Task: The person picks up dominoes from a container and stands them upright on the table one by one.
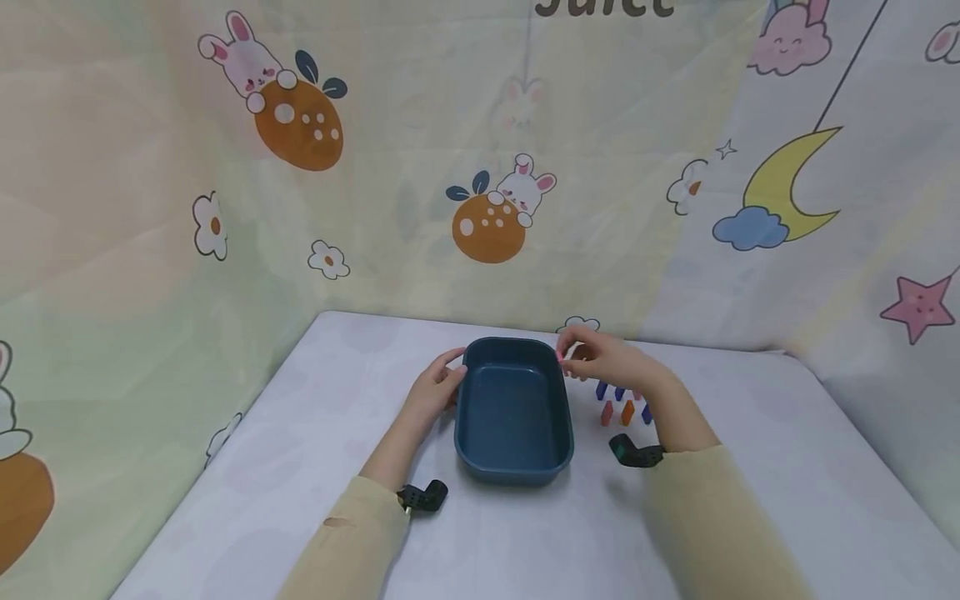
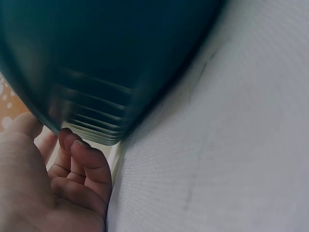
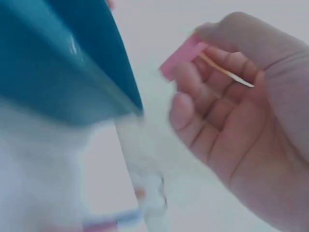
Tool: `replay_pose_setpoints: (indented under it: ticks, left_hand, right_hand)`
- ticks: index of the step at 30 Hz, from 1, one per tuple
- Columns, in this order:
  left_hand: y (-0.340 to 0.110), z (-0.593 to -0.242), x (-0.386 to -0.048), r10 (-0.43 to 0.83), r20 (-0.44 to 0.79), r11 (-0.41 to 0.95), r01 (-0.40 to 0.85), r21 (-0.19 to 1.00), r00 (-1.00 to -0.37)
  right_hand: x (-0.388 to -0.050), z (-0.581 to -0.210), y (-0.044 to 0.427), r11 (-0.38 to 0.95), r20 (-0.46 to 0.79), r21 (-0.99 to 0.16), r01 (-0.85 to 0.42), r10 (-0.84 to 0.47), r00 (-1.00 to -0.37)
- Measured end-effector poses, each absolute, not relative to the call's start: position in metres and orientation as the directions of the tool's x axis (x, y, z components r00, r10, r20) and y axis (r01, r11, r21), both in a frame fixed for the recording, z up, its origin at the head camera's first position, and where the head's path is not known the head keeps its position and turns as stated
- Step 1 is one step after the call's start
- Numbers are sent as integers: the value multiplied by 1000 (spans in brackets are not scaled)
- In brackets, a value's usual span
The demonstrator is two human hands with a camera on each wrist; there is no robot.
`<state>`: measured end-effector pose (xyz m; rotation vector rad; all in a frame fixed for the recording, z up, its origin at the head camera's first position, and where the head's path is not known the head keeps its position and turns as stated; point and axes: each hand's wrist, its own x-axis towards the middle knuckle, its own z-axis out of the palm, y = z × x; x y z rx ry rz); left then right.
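Note:
A dark blue rectangular basin (image 1: 513, 477) with rounded corners stands upright on the table, its visible inside bare. My left hand (image 1: 437, 385) holds the basin's left side near the far corner. In the left wrist view, its fingers (image 2: 91, 164) are curled by the ribbed outer wall and the thumb reaches the rim. My right hand (image 1: 603, 358) is at the far right corner of the basin. Between thumb and fingertips it pinches a small flat pink piece (image 3: 182, 57), whose exact kind I cannot tell. A thin orange and white strip shows behind it, against the palm.
Right of the basin, several small coloured pieces lie on the white table (image 1: 255, 467), among them a red one (image 1: 607, 413), an orange one (image 1: 627, 412) and a blue one (image 1: 647, 413). The right forearm partly hides the group. A printed cloth (image 1: 390, 167) hangs behind the table.

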<state>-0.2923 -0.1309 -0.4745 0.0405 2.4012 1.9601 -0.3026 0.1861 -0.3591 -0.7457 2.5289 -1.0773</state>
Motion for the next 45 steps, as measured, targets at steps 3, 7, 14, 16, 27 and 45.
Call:
replay_pose_setpoints:
  ticks: [3,7,14,16,27,45]
  left_hand:
    - [-131,-475,-293,51,-16,204,-5,979,-999]
    - [-130,-475,-293,47,-10,204,0,979,-999]
    - [-130,-475,-293,28,-19,222,-12,975,-999]
    - [-130,-475,-293,27,-27,225,-20,974,-999]
    - [-131,-476,-293,27,-25,215,-19,976,-999]
    - [-131,-479,-295,34,-12,216,-4,976,-999]
  right_hand:
    - [-297,-366,223,567,-19,-773,-283,-467,-884]
    - [-289,-375,265,565,16,-791,-235,-364,-931]
    - [-276,-394,309,612,7,-773,-166,-253,-967]
    - [-273,-401,318,621,-6,-770,-145,-234,-972]
    - [-264,-439,351,660,-80,-747,-78,-205,-976]
    - [-268,-458,362,685,-104,-725,-66,-204,-973]
